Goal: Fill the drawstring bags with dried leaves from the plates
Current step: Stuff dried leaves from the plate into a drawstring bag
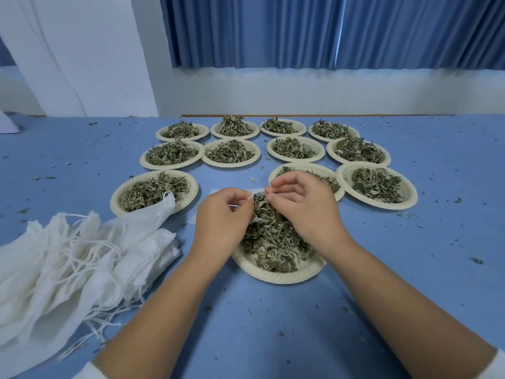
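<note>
Judging by the worktop [273,337], the filling has barely begun; eleven farther plates [410,199] are heaped, the pile of bags [68,255] at the left lies limp and empty, and no filled bag shows. Left hand [221,214] and right hand [297,203] each have their grip pinched on the mouth of one bag [254,191], at the far edge of the near plate [278,277]; whether any leaves [273,236] are inside it I cannot tell.

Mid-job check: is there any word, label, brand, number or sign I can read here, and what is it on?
None readable. The paper plates, the pile of drawstring bags, the bag pinched by the left hand and right hand, the blue table and the curtain all show no print.
</note>
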{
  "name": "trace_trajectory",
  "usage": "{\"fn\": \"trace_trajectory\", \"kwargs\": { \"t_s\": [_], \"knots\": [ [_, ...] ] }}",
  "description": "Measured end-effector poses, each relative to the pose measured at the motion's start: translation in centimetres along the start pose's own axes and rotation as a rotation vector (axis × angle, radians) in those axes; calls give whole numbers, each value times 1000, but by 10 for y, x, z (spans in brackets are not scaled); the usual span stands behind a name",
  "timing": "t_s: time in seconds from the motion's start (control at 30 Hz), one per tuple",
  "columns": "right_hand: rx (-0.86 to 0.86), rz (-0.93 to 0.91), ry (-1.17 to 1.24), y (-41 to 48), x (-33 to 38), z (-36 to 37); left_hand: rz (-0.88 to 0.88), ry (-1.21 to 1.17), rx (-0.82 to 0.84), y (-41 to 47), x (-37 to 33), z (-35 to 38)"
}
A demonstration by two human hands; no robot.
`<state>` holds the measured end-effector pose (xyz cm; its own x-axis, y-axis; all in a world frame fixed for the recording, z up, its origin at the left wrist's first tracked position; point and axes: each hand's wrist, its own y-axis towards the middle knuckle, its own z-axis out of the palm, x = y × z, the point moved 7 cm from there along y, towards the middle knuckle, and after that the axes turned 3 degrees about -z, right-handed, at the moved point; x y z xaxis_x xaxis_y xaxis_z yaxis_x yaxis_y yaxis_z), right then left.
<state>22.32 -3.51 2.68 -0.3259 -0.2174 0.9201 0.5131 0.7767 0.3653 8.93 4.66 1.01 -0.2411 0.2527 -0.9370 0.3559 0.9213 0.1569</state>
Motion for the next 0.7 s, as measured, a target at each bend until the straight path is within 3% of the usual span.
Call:
{"fn": "trace_trajectory", "kwargs": {
  "t_s": [0.07,0.17,0.33,0.47,0.57,0.7],
  "knots": [
    [23,-24,1,0,1,3,-11,-15,5,0,0,0],
    [-63,-60,-219,3,2,-10,-10,-36,-9,0,0,-3],
    [191,360,-162,3,-27,-12,-57,-182,27,3,3,-3],
    [177,351,-21,2,-27,-1,-85,-276,109,2,3,5],
    [140,299,33,3,-24,2,4,-122,81,2,-2,3],
    [83,261,-169,6,-25,0,269,119,108,-9,-22,12]
  ]
}}
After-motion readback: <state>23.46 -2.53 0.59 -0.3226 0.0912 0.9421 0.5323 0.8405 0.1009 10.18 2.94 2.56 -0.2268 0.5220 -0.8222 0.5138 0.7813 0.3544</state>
